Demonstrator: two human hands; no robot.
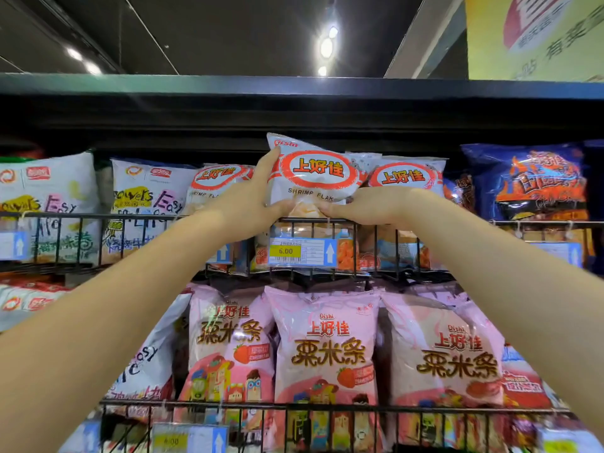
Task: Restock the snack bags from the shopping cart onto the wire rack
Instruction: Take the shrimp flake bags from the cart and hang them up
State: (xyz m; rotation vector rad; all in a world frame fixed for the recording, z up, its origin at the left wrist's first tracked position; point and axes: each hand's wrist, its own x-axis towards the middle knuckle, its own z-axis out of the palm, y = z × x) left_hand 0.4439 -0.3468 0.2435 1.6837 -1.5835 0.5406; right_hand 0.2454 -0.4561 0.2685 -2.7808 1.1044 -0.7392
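Head view shows the wire rack [98,216], its front rail crossing mid-frame. The shrimp flake bag [318,173] is upright just above that rail, between matching bags. The left hand [251,204] clasps its left edge and the right hand [369,206] grips its lower right corner. It is best lowered straight behind the rail, label outward, above the price tag [300,251].

Room under top shelf [294,88] above shrimp bags [405,178]; wire rail [307,220] blocks front.

Shop aisle, stocked snack racks [327,220], price tags [302,252]
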